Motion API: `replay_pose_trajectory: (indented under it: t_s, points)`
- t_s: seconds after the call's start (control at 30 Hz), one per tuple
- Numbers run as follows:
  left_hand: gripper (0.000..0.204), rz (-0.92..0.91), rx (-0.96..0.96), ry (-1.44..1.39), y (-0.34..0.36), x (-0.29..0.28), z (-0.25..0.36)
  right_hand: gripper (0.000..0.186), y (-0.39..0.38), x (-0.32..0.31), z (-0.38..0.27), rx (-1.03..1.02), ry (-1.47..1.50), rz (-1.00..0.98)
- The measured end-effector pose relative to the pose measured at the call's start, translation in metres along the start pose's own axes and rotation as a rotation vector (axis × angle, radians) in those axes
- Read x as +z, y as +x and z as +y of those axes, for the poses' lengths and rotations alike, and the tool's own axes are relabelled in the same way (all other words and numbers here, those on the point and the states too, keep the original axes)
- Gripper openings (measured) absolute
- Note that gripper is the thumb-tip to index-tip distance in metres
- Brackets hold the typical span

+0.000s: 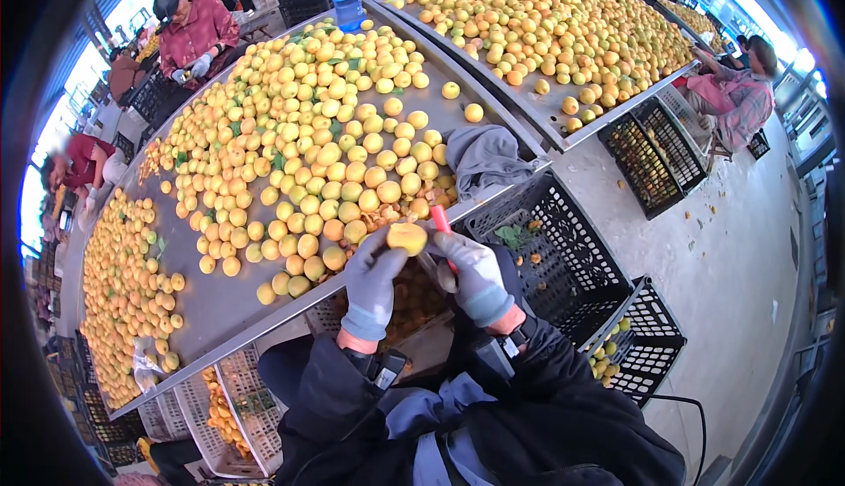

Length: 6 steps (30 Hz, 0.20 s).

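Observation:
Close to the table's near edge, my left hand (374, 282) in a grey glove pinches a yellow apricot (407, 239) between thumb and fingers. Part of the fruit's upper face looks flat, maybe cut. My gloved right hand (473, 276) is wrapped round a red-handled tool (439, 219); its working end is hidden, so I cannot tell its kind. Both hands are just right of a large heap of whole apricots (308, 134) on the metal table (207, 301). Small orange scraps (385, 216) lie beside my left hand.
A grey cloth (484, 156) hangs over the table's corner. Black crates (572, 239) stand to my right, light crates (246, 398) below on the left. A blue bottle (345, 0) stands at the far edge. A second table (550, 116) bears more apricots. Several people sit around.

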<state>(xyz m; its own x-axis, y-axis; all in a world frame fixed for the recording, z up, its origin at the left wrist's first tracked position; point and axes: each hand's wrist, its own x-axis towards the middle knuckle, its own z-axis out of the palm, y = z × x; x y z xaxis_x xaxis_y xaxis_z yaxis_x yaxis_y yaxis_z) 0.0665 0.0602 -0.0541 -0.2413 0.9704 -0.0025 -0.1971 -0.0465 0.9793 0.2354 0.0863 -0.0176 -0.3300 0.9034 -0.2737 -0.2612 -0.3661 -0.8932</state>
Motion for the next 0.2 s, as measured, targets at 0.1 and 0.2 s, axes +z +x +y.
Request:
replay_pose_trajectory:
  t_s: [0.1, 0.2]
  points:
    - [0.044, -0.194, -0.186, -0.756, 0.004, 0.0, 0.008, 0.049, -0.006, -0.02, -0.006, -0.14, -0.03, -0.018]
    - [0.054, -0.259, -0.246, -0.884, 0.006, -0.002, 0.003, 0.049, -0.012, -0.035, -0.01, -0.181, -0.088, -0.002]
